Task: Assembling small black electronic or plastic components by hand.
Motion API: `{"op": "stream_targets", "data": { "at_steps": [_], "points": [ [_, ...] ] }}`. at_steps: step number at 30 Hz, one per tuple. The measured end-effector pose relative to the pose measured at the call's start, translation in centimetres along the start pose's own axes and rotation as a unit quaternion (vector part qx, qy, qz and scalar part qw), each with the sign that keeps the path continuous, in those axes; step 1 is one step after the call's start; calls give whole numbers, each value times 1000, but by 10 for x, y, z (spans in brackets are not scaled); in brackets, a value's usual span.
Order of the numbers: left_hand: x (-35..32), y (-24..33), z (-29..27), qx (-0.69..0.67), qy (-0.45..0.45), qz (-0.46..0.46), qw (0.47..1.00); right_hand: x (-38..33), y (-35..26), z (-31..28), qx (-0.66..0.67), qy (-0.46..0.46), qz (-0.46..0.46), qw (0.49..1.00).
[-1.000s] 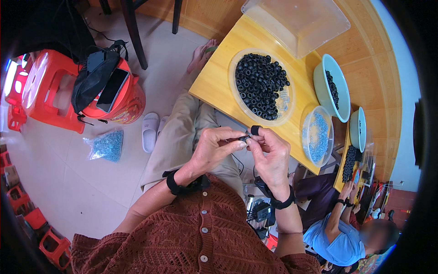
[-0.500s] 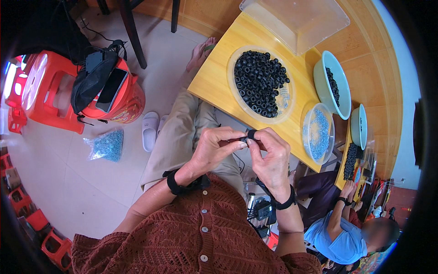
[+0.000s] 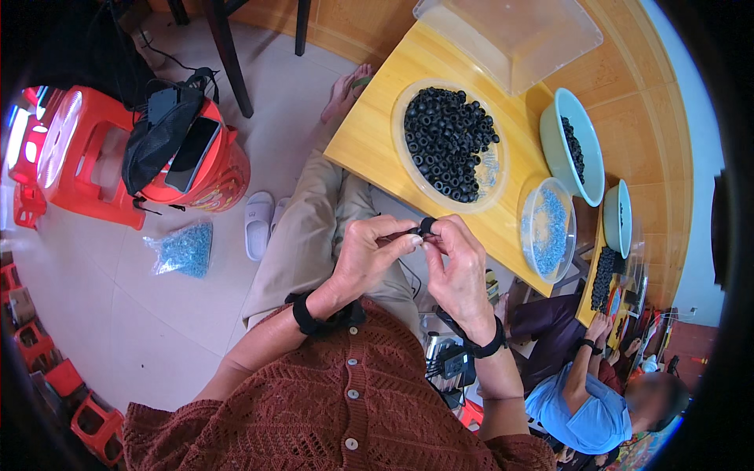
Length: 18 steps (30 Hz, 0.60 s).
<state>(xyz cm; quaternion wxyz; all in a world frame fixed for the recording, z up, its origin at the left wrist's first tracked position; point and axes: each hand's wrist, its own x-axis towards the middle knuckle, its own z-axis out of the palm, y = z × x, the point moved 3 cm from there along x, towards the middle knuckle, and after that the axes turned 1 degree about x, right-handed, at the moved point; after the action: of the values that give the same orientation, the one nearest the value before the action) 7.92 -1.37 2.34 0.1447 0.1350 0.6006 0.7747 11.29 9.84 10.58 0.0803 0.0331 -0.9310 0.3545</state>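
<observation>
Above my lap, my left hand (image 3: 364, 253) and my right hand (image 3: 457, 267) meet fingertip to fingertip. Both are closed in a pinch around a small black part (image 3: 416, 232), mostly hidden by the fingers. A black band wraps my right index finger near its tip. To the right of my hands, a round clear dish (image 3: 399, 161) on the yellow table holds a heap of small black rings (image 3: 448, 141), with some pale blue bits at its side. A smaller clear tub (image 3: 572, 235) contains small blue pieces (image 3: 550, 235).
The yellow table (image 3: 369, 129) also bears a clear lid-like box (image 3: 510, 39) and a pale green bowl (image 3: 594, 149). On the floor lie a bag of blue pieces (image 3: 187, 250) and slippers (image 3: 258, 224). Red stools (image 3: 90, 157) stand left; a co-worker in blue (image 3: 585, 408) sits right.
My hands have shifted slightly up and left, still pinching together at the small black part. The dish, tub and table stay put.
</observation>
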Motion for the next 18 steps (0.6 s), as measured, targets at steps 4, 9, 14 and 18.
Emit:
{"op": "stream_targets", "data": {
  "at_steps": [4, 9, 14, 18],
  "points": [
    [-2, -4, -1, 4, 19, -10, 1000, -3, 5, 6, 37, -2, 23, 999],
    [-3, -6, 1, 23, 44, -2, 999, -5, 8, 14, -4, 24, -6, 1000],
    [-3, -1, 2, 56, 78, 25, 995, -4, 12, 21, -44, 65, -25, 997],
    [-3, -1, 0, 76, 54, -35, 995, -3, 14, 23, -17, 90, -8, 996]
  ]
}}
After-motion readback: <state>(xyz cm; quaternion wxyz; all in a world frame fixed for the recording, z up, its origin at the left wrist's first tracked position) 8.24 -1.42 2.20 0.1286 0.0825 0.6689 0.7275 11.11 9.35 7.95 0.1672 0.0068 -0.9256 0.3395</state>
